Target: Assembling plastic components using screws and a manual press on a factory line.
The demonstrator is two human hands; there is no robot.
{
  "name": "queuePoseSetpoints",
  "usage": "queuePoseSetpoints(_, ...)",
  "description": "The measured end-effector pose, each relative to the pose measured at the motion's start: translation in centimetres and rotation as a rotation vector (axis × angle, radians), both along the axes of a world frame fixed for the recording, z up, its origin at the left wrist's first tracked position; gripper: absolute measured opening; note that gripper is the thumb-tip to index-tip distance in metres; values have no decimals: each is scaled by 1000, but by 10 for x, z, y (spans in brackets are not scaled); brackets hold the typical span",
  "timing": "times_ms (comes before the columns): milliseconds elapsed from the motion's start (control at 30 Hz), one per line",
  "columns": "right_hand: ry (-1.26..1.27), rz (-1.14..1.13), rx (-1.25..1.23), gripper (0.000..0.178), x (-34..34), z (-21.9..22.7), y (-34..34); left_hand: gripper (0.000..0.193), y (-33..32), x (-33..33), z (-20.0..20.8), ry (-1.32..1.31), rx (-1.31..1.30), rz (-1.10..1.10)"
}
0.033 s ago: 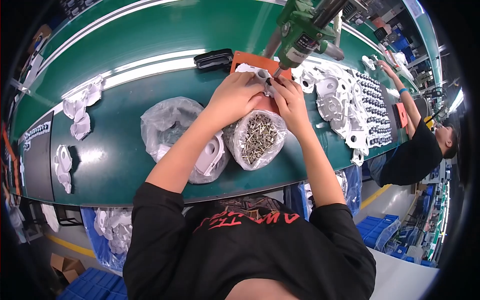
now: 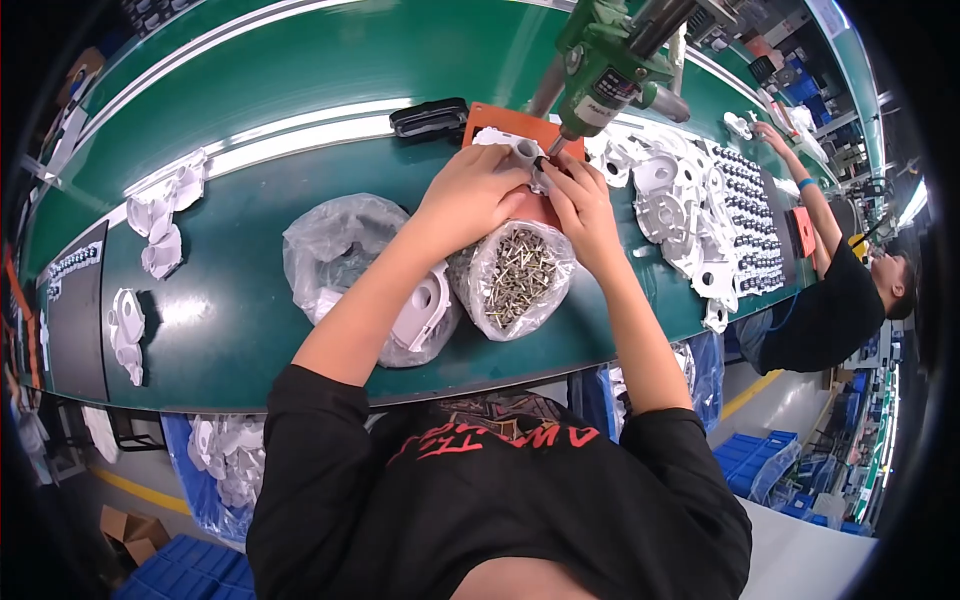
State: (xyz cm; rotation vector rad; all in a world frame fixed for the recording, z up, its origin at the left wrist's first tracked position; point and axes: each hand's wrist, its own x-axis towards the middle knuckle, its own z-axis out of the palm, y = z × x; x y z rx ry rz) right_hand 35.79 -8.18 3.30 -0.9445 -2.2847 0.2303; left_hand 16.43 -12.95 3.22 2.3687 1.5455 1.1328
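My left hand [image 2: 472, 192] is closed on the left side of a white plastic housing [image 2: 527, 149], which lies on an orange plate [image 2: 512, 122]. My right hand [image 2: 582, 205] is at the housing's right side, its thumb and fingers pinched together around something small and dark that I cannot make out. Just above these fingers comes down the tip of a green driver press [image 2: 603, 85]. Close in front of both hands stands a clear plastic bag [image 2: 483, 295] of loose screws [image 2: 522, 278]. Both hands cover much of the housing.
Left of the screws, another clear bag [image 2: 310, 245] holds white parts. A heap of white housings [image 2: 668, 205] and rows of small black-and-white pieces [image 2: 750, 220] lie to the right. A black case [image 2: 428, 118] sits behind my left hand. A co-worker [image 2: 835, 300] reaches over the bench at far right.
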Motion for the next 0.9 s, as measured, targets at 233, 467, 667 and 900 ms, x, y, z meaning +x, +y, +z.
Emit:
queuePoseSetpoints(233, 57, -295, 401, 30, 79, 46, 75, 23, -2, -2, -1, -17, 48, -2)
queuePoseSetpoints(467, 361, 46, 243, 28, 42, 228, 207, 23, 5, -1, -1, -23, 46, -24)
queuePoseSetpoints(667, 662, 370, -369, 45, 17, 305, 171, 25, 1, -7, -4, -12, 0, -11)
queuePoseSetpoints(900, -249, 1158, -884, 34, 98, 311, 53, 24, 7, 5, 2, -34, 33, -53)
